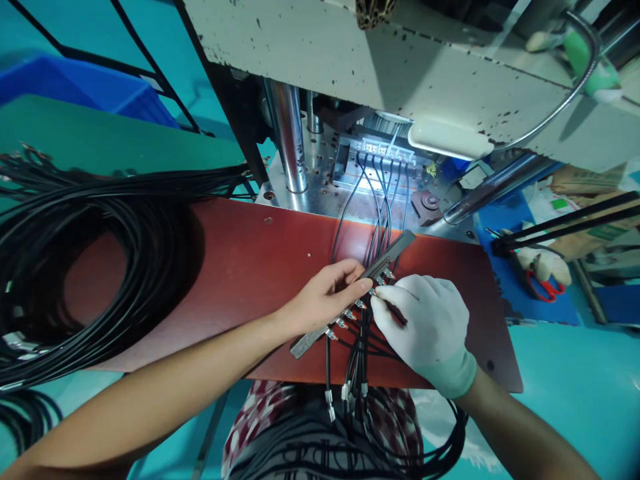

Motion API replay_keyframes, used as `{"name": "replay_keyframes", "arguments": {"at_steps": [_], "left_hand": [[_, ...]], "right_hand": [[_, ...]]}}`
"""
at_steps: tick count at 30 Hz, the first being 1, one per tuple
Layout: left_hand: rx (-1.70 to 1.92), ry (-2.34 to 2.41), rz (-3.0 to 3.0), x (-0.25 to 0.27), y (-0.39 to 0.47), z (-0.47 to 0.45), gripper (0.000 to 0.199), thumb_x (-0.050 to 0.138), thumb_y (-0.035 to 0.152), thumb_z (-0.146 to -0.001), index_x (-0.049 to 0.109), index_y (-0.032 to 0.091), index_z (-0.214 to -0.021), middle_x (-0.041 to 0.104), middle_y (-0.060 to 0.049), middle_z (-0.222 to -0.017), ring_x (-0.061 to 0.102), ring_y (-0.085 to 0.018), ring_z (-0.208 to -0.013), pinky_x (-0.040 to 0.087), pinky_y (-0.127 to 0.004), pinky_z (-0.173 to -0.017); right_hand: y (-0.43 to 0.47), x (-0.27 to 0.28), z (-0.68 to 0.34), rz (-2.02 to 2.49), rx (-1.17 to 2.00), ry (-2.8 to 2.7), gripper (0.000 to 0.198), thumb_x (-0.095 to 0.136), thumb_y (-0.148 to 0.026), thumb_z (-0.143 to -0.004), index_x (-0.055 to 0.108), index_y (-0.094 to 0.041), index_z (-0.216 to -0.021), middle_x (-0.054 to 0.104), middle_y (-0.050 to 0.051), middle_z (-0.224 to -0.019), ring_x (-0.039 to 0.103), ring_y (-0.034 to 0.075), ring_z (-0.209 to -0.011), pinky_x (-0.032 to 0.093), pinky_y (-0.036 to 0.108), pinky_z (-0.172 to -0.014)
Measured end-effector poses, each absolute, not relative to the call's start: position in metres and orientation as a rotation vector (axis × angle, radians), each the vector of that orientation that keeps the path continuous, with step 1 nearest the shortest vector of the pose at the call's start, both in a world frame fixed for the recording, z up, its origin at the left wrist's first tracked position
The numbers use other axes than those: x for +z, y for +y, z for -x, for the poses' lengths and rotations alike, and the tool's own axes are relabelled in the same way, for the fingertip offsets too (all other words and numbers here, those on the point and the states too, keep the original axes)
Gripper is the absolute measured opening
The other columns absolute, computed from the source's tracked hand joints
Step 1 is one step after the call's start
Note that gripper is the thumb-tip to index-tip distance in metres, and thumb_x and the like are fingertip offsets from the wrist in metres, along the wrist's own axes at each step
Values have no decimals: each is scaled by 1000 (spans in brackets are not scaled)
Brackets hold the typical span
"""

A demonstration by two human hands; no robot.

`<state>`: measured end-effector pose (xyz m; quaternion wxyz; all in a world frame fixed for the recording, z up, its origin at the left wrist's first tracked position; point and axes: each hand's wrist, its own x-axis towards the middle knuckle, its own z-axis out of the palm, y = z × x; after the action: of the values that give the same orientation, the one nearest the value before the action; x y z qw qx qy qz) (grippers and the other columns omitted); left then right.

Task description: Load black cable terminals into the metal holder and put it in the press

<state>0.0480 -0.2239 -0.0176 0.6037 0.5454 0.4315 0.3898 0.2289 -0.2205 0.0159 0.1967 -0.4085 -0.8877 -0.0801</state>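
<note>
Cables [350, 427] pile up closest to me, black ones spilling over my lap below the red board [240, 267], a few with metal tips dangling off its near edge. On the board, a bit right of its middle, sits the bar [350, 293], a long grey metal strip lying diagonally with a row of small metal plugs [345, 313] lined up along its near side.

My left hand [327, 293] is bare and closed down on the bar from the far side, thumb and fingers clamped onto it around its middle. My right hand [425, 327] is in a white glove, just right of the bar, fingertips pinched together on one plug near where the left thumb sits. Can't tell how hard it's gripping.

More cables run from the bar up to the press [380, 157] behind the board, plugged into a lit fixture there. Left of the board lies a big black cable coil [75, 253]. Right of the board, scissors [545, 287] with red handles lie on a blue mat [530, 300].
</note>
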Motion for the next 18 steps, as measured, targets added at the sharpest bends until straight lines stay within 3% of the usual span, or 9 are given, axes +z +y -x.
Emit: {"name": "replay_keyframes", "arguments": {"at_steps": [10,18], "left_hand": [[906,985,-1233,-17,-225,-50,39,51,51,-88,35,20,-71,33,7,-64,31,-8,-57,23,-23,-53],[917,983,-1262,-17,-224,-50,37,51,48,-88,36,20,-71,33,7,-64,32,-8,-57,24,-23,-53]], "right_hand": [[-214,25,-247,1240,-181,-2377,11,65,-31,-85,70,-23,-90,66,2,-81,58,18,-76,36,34,-72],[-202,20,-245,1280,-138,-2423,10,61,-28,-88,69,-23,-85,64,0,-74,57,18,-73,34,34,-72]]}}
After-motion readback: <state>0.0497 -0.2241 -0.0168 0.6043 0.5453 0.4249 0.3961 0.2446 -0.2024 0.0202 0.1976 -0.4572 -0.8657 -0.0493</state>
